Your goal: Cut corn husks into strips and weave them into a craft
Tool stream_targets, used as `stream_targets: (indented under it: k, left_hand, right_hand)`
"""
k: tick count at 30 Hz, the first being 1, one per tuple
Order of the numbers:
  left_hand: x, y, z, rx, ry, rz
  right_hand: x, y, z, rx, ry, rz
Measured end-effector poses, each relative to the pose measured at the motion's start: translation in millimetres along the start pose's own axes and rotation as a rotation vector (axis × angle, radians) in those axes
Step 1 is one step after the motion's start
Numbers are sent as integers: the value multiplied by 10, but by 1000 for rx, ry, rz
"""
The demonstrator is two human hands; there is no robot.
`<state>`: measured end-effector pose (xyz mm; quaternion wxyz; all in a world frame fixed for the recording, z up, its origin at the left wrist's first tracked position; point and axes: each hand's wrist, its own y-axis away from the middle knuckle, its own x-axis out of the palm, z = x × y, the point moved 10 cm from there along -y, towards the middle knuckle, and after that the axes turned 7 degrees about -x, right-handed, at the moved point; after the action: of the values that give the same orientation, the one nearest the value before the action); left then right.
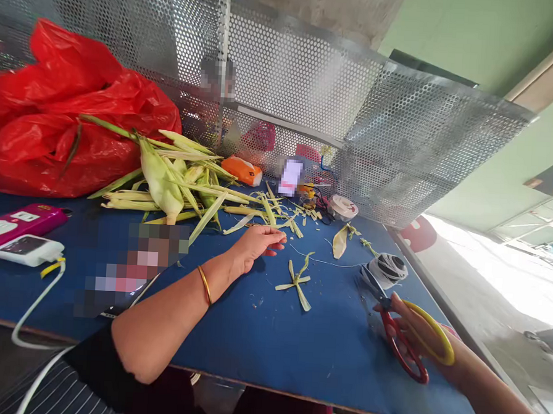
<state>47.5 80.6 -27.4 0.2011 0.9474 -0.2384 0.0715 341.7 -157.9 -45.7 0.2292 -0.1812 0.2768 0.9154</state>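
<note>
Fingers of my left hand: loosely spread, empty, resting on worktop just behind the leaf cross. My right hand: closed through scissors loops, cutting grip, right of the cross. Corn leaves: heaped behind it.

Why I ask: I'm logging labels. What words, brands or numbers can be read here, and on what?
No text can be read.
Pink power strip: white label, too small to read.
White device: dark screen, nothing legible.
Orange item: markings too blurred.
Scissors in the right hand: no print visible.
Two patches are blurred out.
</note>
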Motion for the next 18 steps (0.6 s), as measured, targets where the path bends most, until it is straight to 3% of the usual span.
stream_targets:
  k: [5, 9, 14, 18]
  left_hand:
    - [-23, -9, 18, -25, 13, -3]
    - [-28, -7, 7, -28, 21, -5]
    - [10, 0, 3, -11, 29, 17]
    - [19, 13, -2, -5, 37, 17]
  right_hand:
    - [124, -307, 21, 24, 70, 74]
    - [165, -490, 97, 51, 92, 39]
    - [213, -474, 317, -102, 193, -11]
    - [266, -427, 341, -164, 269, 16]
